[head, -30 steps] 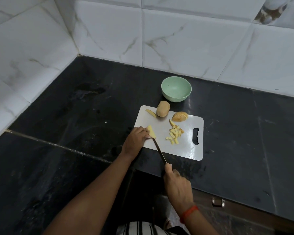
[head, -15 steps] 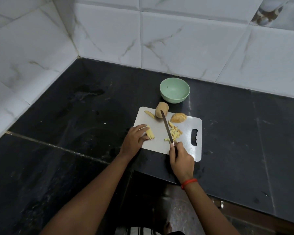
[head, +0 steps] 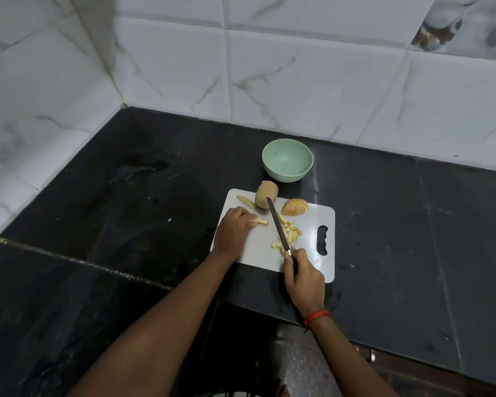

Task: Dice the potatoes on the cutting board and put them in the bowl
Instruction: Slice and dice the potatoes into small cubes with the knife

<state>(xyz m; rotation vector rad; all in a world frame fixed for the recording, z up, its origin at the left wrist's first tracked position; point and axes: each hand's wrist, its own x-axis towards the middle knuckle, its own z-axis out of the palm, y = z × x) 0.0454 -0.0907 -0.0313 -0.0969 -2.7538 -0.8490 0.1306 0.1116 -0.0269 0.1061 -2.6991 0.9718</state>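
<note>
A white cutting board [head: 309,262] lies on the black counter. At its far edge sit a whole potato [head: 266,194], a cut potato half [head: 295,207] and one slice [head: 245,202]. A pile of diced pieces [head: 289,235] lies mid-board. My left hand [head: 233,228] holds a few potato sticks [head: 261,221] down on the board's left side. My right hand [head: 303,275] grips the knife [head: 278,224] by its handle, blade pointing away just left of the dice. The green bowl [head: 287,159] stands behind the board and looks empty.
The black counter [head: 126,213] meets white marbled wall tiles at the left and back, forming a corner. The counter's front edge runs just under my right wrist, with a cabinet knob [head: 372,355] below it.
My right hand moved forward onto the board and swung the knife from beside the sticks to the diced pile. My left hand shifted the sticks further up the board.
</note>
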